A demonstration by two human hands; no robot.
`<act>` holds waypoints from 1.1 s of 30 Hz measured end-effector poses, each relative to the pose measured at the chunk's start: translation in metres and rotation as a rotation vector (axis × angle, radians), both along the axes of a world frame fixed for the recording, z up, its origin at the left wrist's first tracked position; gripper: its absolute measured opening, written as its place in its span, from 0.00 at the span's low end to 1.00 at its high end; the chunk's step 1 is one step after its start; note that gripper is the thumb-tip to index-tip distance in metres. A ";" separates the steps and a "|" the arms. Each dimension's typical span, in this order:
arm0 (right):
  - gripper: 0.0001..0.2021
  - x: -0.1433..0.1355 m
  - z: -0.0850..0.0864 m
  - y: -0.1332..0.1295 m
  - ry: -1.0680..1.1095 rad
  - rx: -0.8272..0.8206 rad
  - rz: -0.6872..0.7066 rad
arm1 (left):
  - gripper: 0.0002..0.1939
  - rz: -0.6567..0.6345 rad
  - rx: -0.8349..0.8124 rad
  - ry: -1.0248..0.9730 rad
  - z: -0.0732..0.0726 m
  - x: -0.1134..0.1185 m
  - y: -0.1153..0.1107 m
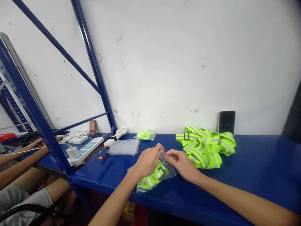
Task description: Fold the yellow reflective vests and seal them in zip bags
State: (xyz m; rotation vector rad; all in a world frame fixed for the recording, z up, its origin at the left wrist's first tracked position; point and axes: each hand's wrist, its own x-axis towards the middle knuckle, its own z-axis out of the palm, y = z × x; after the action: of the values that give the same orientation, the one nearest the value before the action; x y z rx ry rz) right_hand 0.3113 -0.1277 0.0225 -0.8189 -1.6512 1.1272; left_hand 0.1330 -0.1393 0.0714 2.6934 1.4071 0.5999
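We pinch the red-edged mouth of a clear zip bag (pixel 170 171) with the thumb and fingertips of our left hand (pixel 148 160). Our right hand (pixel 180 163) pinches the same edge just beside it, thumb against the forefinger. The bag lies on the blue table (pixel 98 172), below and between both hands, and contains a folded neon-yellow strap (pixel 151 179) with grey bands and a dark buckle. Beyond the right hand, and to its right, is a loose heap of matching straps (pixel 207 147); a dark phone (pixel 226 122) stands upright behind the heap, near the wall. Beyond the left hand are a filled bag (pixel 145 135) and, left of it, a stack of flat clear bags (pixel 124 147).
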 end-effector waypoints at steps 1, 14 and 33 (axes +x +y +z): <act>0.10 0.000 0.001 -0.001 0.003 0.001 -0.001 | 0.11 0.004 0.004 0.007 0.000 0.000 0.000; 0.12 0.001 -0.001 -0.003 0.004 -0.001 -0.001 | 0.13 0.020 -0.002 0.013 0.001 0.002 -0.003; 0.14 0.001 0.007 -0.015 -0.165 0.245 -0.065 | 0.11 -0.106 -0.050 -0.258 0.020 0.002 -0.015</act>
State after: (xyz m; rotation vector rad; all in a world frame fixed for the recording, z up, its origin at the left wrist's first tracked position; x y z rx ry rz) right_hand 0.3125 -0.1429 0.0296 -0.8163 -1.8421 0.8097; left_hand 0.1353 -0.1542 0.0916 2.5220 1.1903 0.8544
